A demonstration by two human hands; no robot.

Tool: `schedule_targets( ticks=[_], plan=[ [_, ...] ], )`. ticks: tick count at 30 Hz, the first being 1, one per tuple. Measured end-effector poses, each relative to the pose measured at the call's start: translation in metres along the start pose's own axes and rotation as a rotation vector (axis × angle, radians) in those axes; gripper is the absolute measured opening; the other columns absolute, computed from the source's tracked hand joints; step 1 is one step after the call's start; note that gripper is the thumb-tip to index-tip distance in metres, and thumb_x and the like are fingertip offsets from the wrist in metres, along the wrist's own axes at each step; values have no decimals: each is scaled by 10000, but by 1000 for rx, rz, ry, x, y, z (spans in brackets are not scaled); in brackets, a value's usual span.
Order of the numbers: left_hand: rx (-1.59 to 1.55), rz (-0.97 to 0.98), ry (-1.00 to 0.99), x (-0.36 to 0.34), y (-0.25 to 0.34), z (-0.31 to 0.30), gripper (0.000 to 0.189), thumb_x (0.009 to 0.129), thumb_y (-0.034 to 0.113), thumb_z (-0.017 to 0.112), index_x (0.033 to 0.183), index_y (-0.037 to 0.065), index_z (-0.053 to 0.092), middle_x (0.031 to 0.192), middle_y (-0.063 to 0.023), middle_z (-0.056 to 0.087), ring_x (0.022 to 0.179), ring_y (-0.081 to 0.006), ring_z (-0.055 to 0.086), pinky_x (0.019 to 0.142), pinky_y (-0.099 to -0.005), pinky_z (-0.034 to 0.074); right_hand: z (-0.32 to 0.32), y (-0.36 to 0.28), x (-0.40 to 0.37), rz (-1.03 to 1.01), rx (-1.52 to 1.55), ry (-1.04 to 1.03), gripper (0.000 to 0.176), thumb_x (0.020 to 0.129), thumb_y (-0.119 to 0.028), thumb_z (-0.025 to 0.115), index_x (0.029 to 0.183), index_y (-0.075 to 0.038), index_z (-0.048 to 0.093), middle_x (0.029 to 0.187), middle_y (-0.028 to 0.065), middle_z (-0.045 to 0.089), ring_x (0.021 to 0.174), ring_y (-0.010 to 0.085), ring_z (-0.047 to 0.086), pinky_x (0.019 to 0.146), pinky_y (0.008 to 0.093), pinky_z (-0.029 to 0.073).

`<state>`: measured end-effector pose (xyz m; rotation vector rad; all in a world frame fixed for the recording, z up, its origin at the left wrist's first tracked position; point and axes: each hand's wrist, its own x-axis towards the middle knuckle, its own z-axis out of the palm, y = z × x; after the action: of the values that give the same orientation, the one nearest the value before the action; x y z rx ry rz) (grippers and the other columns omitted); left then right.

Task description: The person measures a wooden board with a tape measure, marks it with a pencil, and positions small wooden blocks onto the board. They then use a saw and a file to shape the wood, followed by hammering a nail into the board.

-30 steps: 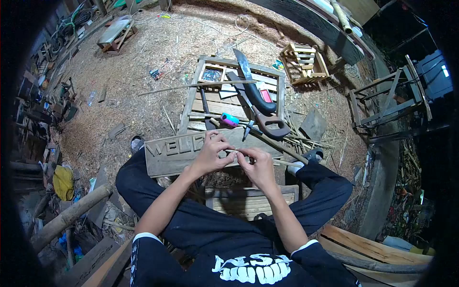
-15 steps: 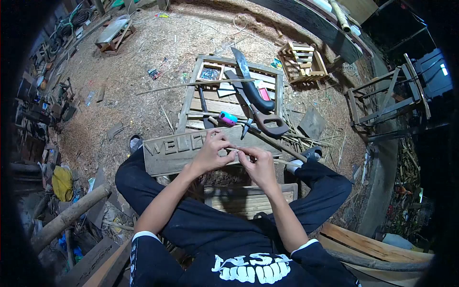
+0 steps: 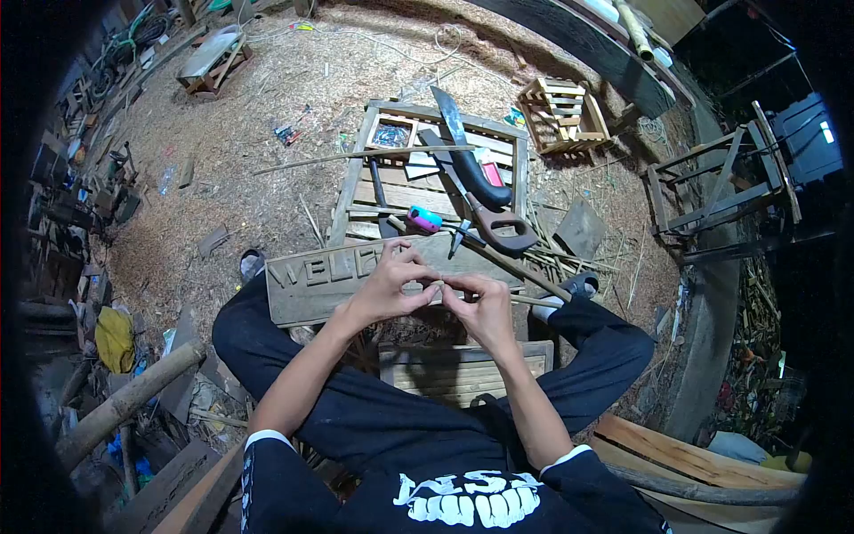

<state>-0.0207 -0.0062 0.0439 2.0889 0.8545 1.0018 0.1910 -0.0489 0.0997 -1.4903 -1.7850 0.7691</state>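
Left hand (image 3: 389, 292) and right hand (image 3: 482, 305) pinch one small pale piece (image 3: 439, 283), probably from both sides to steady something that tiny. Lettered board (image 3: 301, 303) lies below and just beyond them; saw (image 3: 505, 235), knife (image 3: 485, 187) farther out on slatted table (image 3: 348, 209), likely for easy reach.

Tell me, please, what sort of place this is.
Probably a woodworking area: a saw and a big knife lie on a slatted table, and what look like wood shavings litter the ground.
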Motion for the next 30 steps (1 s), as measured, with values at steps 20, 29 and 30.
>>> schedule_targets(
  ticks=[20,29,30],
  plan=[
    [22,52,5,-5,3,-3,251,821,125,839,1068,101,801,900,-27,670,973,-185,619,1140,-475,305,4,4,-1,153,50,-48,210,843,-173,806,979,-16,827,928,167,797,793,260,780,727,335,590],
    [34,25,4,-7,5,-3,213,855,192,832,1057,129,802,878,-38,695,977,-190,631,1105,-483,319,1,6,6,225,105,-105,199,872,-175,789,972,-7,824,793,153,780,709,184,758,666,314,564],
    [18,5,0,-7,6,-4,215,858,192,831,1062,131,800,875,-37,691,984,-189,623,1105,-486,315,0,1,8,242,98,-112,202,878,-175,784,981,-5,823,804,154,784,717,176,757,673,310,565]
  ],
)
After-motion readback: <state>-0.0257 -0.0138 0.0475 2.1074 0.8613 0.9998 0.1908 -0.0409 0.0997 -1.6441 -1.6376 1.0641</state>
